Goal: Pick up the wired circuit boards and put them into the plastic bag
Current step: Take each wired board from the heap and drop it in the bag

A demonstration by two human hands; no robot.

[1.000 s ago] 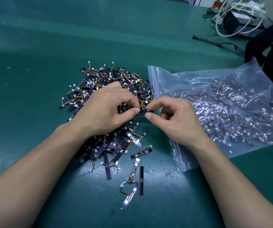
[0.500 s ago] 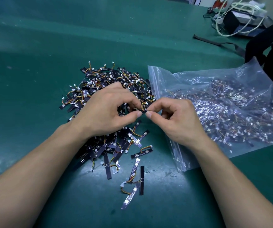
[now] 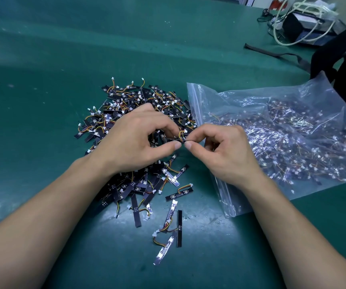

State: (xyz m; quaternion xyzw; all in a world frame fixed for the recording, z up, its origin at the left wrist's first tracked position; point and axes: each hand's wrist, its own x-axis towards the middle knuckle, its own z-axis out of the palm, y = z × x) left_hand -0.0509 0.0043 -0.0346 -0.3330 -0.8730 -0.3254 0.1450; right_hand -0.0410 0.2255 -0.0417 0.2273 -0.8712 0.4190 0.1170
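Head view: left hand [image 3: 134, 142] and right hand [image 3: 226, 151] both pinch 1 wired circuit board [image 3: 180, 139] above the pile [image 3: 138, 105]. Best to hold the board, not its thin wires, then slip it into the plastic bag [image 3: 196, 103] beside.

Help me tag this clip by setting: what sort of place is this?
Probably an electronics assembly or packing bench: a green work mat, a heap of small wired circuit boards, a clear plastic bag already holding many more, and cabled equipment at the far edge.
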